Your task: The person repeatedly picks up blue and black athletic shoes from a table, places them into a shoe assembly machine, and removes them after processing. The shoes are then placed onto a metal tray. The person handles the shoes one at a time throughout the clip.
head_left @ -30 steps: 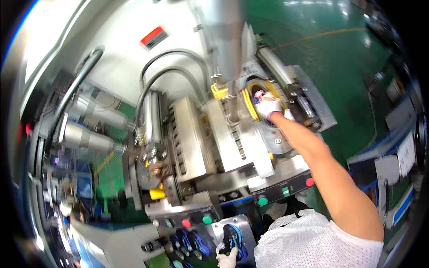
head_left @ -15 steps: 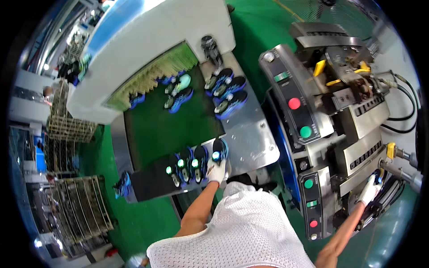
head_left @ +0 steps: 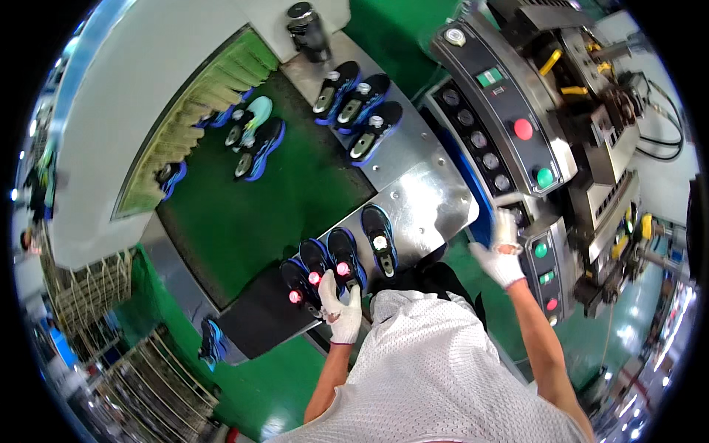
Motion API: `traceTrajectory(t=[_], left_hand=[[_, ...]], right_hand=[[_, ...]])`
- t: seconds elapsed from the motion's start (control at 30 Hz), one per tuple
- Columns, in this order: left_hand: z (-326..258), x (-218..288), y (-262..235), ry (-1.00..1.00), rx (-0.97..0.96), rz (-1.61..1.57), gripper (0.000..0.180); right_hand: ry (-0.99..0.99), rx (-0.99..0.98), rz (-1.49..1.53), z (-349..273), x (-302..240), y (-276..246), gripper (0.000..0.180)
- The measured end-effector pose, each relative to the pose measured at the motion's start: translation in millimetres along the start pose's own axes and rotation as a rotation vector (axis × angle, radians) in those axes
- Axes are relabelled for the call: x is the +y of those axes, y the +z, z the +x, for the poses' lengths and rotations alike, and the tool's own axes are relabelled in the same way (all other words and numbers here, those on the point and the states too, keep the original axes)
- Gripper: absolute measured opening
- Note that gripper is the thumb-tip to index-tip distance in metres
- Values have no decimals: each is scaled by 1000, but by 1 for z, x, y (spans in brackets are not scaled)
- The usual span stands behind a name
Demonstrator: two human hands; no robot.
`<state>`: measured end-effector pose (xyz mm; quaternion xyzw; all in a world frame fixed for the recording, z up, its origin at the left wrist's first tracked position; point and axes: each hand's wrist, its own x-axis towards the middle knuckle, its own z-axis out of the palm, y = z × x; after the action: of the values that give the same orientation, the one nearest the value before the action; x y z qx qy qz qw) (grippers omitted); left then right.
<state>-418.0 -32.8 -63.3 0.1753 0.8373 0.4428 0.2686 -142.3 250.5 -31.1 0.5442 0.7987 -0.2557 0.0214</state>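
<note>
My left hand, in a white glove, is at the heel end of a black and blue shoe, fingers and thumb apart; whether they touch it I cannot tell. Two similar shoes stand left of it, the middle shoe and the outer shoe, all with small glowing red lights. To the right, a separate black and blue shoe with a pale round piece stands on the metal table edge. My right hand, also gloved and slightly blurred, hangs empty with fingers spread beside the machine's control panel.
A dark green belt carries several shoes out from under a fringed curtain. Three more shoes, one the dark shoe, rest on the metal side table, near a black flask. Wire racks stand at left.
My right hand has come back left from the machine, away from the shoe there. My left hand has let go of the rightmost shoe and shifted left. The shoe lights went from green to red.
</note>
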Motion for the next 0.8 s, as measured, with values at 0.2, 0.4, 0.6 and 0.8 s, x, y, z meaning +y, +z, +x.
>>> traceTrajectory(t=[0.2,0.4,0.6,0.8], left_hand=[[47,-53,47,151,-37,173,77],[83,-2,41,-25,-214,146,73],[97,54,68,200,-525,210,74],[-1,140,138,508,-970,264,73]], right_hand=[[-312,-199,285,15,-177,143,74],[-74,4,411,42,-170,204,71],[333,225,1028,-12,-101,143,77],[573,605,1273,-135,-60,90,75]])
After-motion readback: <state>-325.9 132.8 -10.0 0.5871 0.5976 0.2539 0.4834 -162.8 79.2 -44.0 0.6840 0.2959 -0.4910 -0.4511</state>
